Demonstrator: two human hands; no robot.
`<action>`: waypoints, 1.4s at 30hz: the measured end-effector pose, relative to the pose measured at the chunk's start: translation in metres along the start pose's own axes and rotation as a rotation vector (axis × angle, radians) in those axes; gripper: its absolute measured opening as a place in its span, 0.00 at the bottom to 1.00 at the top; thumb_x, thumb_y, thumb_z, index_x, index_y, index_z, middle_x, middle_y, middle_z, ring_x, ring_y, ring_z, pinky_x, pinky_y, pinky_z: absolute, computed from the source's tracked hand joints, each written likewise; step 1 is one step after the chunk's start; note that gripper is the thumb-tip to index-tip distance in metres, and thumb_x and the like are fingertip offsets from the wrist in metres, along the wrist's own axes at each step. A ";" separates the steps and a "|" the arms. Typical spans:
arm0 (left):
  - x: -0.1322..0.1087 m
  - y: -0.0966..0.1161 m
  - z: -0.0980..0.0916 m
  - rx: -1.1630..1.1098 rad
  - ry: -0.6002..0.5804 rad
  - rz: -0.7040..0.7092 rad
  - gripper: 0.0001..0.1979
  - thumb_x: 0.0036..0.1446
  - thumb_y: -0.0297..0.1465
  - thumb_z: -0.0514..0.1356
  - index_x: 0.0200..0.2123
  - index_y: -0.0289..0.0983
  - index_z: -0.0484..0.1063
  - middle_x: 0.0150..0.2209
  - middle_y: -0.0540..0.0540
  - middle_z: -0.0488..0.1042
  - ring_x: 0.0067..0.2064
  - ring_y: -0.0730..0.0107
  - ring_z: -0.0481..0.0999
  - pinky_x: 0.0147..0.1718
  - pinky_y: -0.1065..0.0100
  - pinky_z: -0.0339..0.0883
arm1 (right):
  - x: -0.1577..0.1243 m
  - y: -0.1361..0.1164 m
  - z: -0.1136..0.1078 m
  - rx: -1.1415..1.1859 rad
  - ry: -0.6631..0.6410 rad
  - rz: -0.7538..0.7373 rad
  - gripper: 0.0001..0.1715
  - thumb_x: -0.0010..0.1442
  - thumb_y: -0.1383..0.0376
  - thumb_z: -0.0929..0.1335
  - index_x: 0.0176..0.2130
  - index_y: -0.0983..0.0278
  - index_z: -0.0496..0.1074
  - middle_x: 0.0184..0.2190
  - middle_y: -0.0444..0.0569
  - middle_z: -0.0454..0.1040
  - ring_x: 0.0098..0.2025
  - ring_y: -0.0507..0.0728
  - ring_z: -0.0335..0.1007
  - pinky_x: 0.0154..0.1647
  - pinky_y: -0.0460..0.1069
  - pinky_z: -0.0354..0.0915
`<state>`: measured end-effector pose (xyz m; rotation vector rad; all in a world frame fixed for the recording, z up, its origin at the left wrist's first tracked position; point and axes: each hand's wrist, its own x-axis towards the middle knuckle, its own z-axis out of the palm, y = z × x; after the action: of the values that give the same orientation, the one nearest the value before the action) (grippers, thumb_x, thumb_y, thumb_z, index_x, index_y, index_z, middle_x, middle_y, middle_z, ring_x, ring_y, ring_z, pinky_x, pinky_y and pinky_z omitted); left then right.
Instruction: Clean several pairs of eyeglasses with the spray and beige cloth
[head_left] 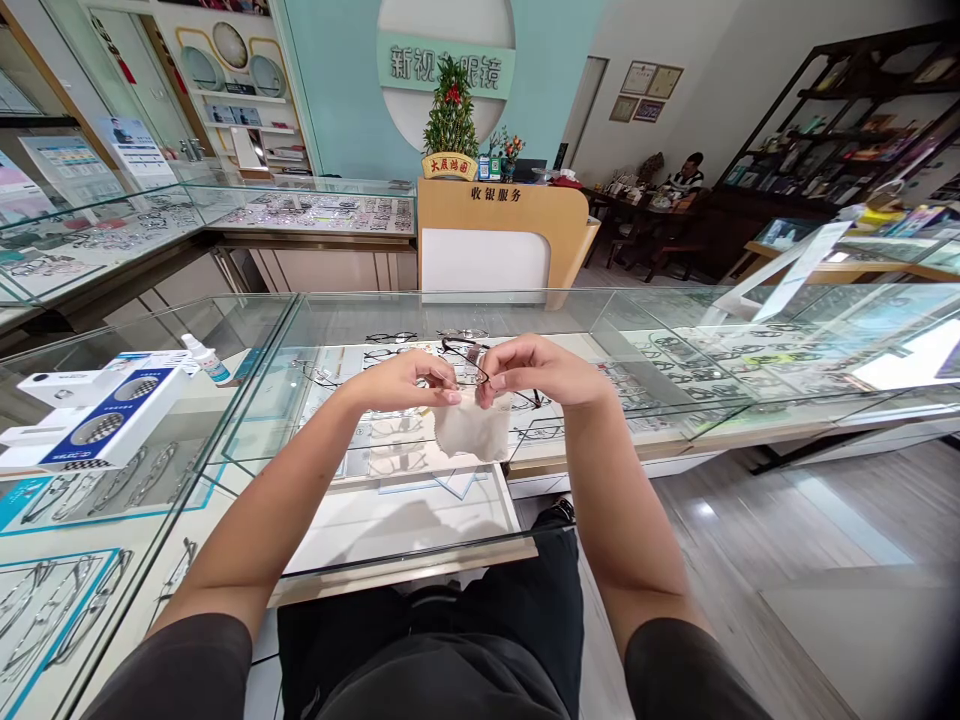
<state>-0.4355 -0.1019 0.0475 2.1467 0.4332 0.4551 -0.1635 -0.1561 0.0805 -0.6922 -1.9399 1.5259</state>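
A cream cloth hangs below both hands, above the glass counter. My left hand is closed, its thumb and fingers pinching the cloth's upper left edge. Dark-framed eyeglasses are held up between the hands, one temple reaching down to the right behind my right wrist. My right hand is closed on the eyeglasses near the lens and also touches the cloth's upper right part. The fingertips partly hide the lenses.
Under the glass counter lie rows of eyeglasses and an open white drawer. White and blue boxes and a spray bottle stand at left. A person sits at a far table. A wooden cashier desk stands ahead.
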 end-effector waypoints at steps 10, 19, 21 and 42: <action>0.002 -0.004 0.001 -0.055 0.062 -0.069 0.26 0.63 0.53 0.72 0.29 0.36 0.77 0.25 0.52 0.66 0.28 0.74 0.60 0.28 0.68 0.53 | -0.008 0.011 0.002 0.076 0.324 -0.167 0.14 0.61 0.57 0.82 0.30 0.62 0.84 0.29 0.49 0.86 0.33 0.58 0.82 0.39 0.52 0.75; 0.005 -0.013 0.001 -0.289 0.133 -0.058 0.28 0.56 0.55 0.78 0.32 0.37 0.75 0.26 0.51 0.70 0.28 0.75 0.64 0.28 0.71 0.57 | -0.013 0.010 0.002 0.212 0.385 -0.223 0.15 0.57 0.57 0.83 0.28 0.63 0.84 0.26 0.48 0.82 0.31 0.58 0.81 0.37 0.54 0.79; 0.004 -0.015 0.000 -0.342 0.107 -0.081 0.27 0.56 0.54 0.79 0.37 0.37 0.77 0.24 0.54 0.68 0.26 0.76 0.62 0.27 0.72 0.55 | -0.013 0.010 0.003 0.234 0.362 -0.233 0.13 0.57 0.57 0.83 0.29 0.63 0.85 0.27 0.49 0.83 0.31 0.58 0.82 0.37 0.53 0.79; -0.002 -0.015 -0.007 -0.388 0.087 -0.159 0.33 0.56 0.58 0.76 0.27 0.39 0.65 0.27 0.55 0.56 0.27 0.76 0.51 0.25 0.68 0.43 | 0.012 0.035 0.003 0.329 0.498 -0.176 0.15 0.56 0.56 0.81 0.28 0.62 0.79 0.28 0.47 0.81 0.33 0.57 0.82 0.37 0.50 0.73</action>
<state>-0.4422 -0.0898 0.0386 1.7100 0.5142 0.4985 -0.1725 -0.1418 0.0472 -0.6594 -1.3091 1.3602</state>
